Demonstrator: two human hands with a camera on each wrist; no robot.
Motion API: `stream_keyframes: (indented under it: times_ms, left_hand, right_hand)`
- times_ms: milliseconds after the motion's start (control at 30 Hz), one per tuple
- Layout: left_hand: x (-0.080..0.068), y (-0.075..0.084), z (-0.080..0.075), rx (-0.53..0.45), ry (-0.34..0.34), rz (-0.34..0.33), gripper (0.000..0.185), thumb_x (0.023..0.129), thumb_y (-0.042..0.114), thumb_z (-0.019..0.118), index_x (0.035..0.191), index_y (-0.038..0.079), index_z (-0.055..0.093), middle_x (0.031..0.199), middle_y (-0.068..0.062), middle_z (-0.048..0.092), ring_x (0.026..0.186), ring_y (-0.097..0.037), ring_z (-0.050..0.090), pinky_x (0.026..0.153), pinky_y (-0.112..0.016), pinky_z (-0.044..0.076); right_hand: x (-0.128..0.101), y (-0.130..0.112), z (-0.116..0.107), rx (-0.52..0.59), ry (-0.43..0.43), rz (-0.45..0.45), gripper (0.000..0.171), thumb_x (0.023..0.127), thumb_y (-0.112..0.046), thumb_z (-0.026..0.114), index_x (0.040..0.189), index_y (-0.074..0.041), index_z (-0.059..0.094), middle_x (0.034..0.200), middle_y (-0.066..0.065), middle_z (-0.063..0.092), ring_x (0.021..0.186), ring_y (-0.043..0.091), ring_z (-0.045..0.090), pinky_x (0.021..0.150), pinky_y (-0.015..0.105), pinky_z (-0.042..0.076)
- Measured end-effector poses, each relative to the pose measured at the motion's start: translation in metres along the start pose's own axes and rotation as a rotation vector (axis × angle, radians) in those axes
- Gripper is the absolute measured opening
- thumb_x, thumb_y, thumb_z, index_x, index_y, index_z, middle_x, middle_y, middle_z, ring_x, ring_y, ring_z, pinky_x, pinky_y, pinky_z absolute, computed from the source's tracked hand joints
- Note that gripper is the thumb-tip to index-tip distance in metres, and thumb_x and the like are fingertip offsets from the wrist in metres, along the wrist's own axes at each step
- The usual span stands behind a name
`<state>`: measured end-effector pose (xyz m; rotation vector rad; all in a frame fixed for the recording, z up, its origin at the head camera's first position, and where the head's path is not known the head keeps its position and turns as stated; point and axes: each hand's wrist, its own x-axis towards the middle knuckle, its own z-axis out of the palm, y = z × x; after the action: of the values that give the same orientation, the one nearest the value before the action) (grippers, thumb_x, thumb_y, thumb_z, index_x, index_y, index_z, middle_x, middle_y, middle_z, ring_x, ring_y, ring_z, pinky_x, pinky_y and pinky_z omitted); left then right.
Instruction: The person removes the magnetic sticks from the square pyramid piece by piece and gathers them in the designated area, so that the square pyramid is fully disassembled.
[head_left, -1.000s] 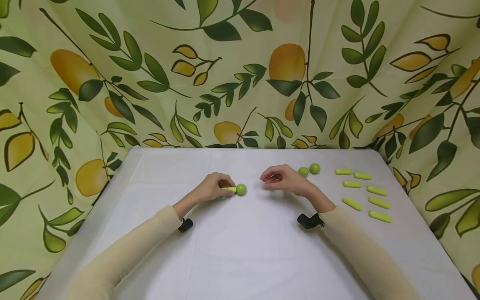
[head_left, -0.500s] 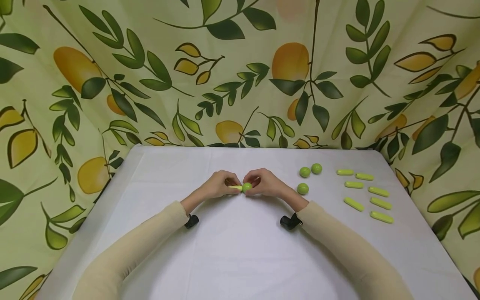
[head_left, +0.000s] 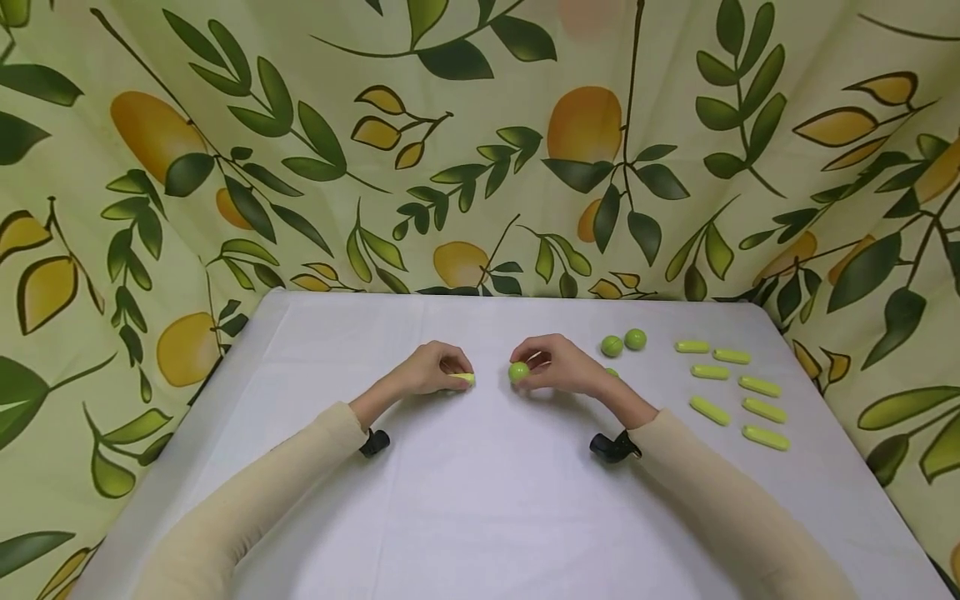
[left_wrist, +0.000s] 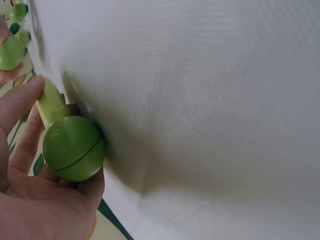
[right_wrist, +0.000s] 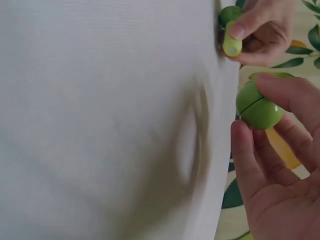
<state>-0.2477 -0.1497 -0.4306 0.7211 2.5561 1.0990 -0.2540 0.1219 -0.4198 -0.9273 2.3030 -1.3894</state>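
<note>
My left hand point(head_left: 433, 368) pinches a short yellow-green rod point(left_wrist: 51, 102) between thumb and fingers, close over the white table. A green ball point(left_wrist: 74, 148) with a seam around it sits at the rod's near end, against the palm side of the fingers; the head view hides this ball. The rod's free end, with a small grey spot, points toward the right hand. To the right, my right hand point(head_left: 558, 365) pinches another green ball point(right_wrist: 259, 106) between thumb and fingertips. A gap separates this ball from the rod.
Two green balls point(head_left: 612, 346) point(head_left: 635, 339) lie beyond the right hand, and a third ball point(head_left: 612, 372) is mostly hidden behind it. Several yellow-green rods point(head_left: 709, 372) lie loose on the table's right side. A leaf-patterned curtain point(head_left: 480, 150) hangs at the table's back edge.
The right hand came in empty and took hold of the ball at the rod's free end. It has since drawn back right with that ball, apart from the rod, which stays in the left hand.
</note>
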Motion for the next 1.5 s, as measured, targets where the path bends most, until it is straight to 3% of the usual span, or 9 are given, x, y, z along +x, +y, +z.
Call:
stream_keyframes:
  times_ms: [167, 300, 500, 767, 1100, 1500]
  left_hand:
    - [-0.002, -0.001, 0.000, 0.004, 0.011, 0.002, 0.013, 0.078, 0.011, 0.077, 0.089, 0.009, 0.070, 0.083, 0.004, 0.064, 0.076, -0.011, 0.059, 0.071, -0.028, 0.048]
    - [-0.002, -0.002, 0.001, 0.001, 0.004, 0.014, 0.013, 0.079, 0.011, 0.076, 0.091, 0.009, 0.070, 0.084, 0.004, 0.064, 0.077, -0.011, 0.059, 0.071, -0.027, 0.048]
    - [-0.001, -0.003, 0.001, -0.005, -0.007, 0.016, 0.013, 0.080, 0.011, 0.075, 0.091, 0.008, 0.070, 0.085, 0.003, 0.064, 0.078, -0.012, 0.059, 0.071, -0.027, 0.048]
    - [-0.002, -0.003, 0.003, -0.012, -0.013, 0.035, 0.013, 0.081, 0.010, 0.075, 0.092, 0.007, 0.069, 0.085, 0.002, 0.064, 0.077, -0.012, 0.059, 0.070, -0.027, 0.048]
    - [-0.003, -0.005, 0.003, -0.003, -0.021, 0.032, 0.012, 0.081, 0.010, 0.074, 0.092, 0.009, 0.069, 0.085, 0.003, 0.064, 0.077, -0.012, 0.059, 0.071, -0.027, 0.049]
    - [-0.003, -0.004, 0.004, -0.033, -0.032, 0.048, 0.011, 0.081, 0.008, 0.074, 0.091, 0.007, 0.069, 0.085, 0.001, 0.064, 0.077, -0.013, 0.059, 0.070, -0.028, 0.049]
  right_hand:
    - [-0.022, -0.012, -0.019, 0.092, 0.029, -0.026, 0.033, 0.075, 0.007, 0.073, 0.106, 0.008, 0.062, 0.106, 0.022, 0.060, 0.097, 0.037, 0.058, 0.080, 0.039, 0.050]
    - [-0.039, 0.002, -0.040, 0.122, 0.084, -0.010, 0.035, 0.076, 0.008, 0.073, 0.110, 0.008, 0.061, 0.110, 0.021, 0.059, 0.102, 0.037, 0.056, 0.081, 0.034, 0.050]
    - [-0.065, 0.026, -0.072, 0.065, 0.148, 0.043, 0.041, 0.079, -0.004, 0.075, 0.116, 0.004, 0.060, 0.113, 0.012, 0.060, 0.103, 0.028, 0.057, 0.082, 0.028, 0.049]
    - [-0.100, 0.041, -0.098, -0.008, 0.234, 0.101, 0.040, 0.079, -0.012, 0.076, 0.115, -0.002, 0.061, 0.115, 0.014, 0.059, 0.102, 0.028, 0.059, 0.082, 0.025, 0.048]
    - [-0.125, 0.058, -0.109, -0.117, 0.219, 0.167, 0.038, 0.078, -0.013, 0.077, 0.112, -0.002, 0.064, 0.112, 0.014, 0.061, 0.096, 0.027, 0.061, 0.076, 0.024, 0.050]
    - [-0.125, 0.064, -0.107, -0.092, 0.185, 0.212, 0.031, 0.079, -0.007, 0.075, 0.107, 0.001, 0.064, 0.107, 0.016, 0.062, 0.095, 0.030, 0.061, 0.075, 0.025, 0.051]
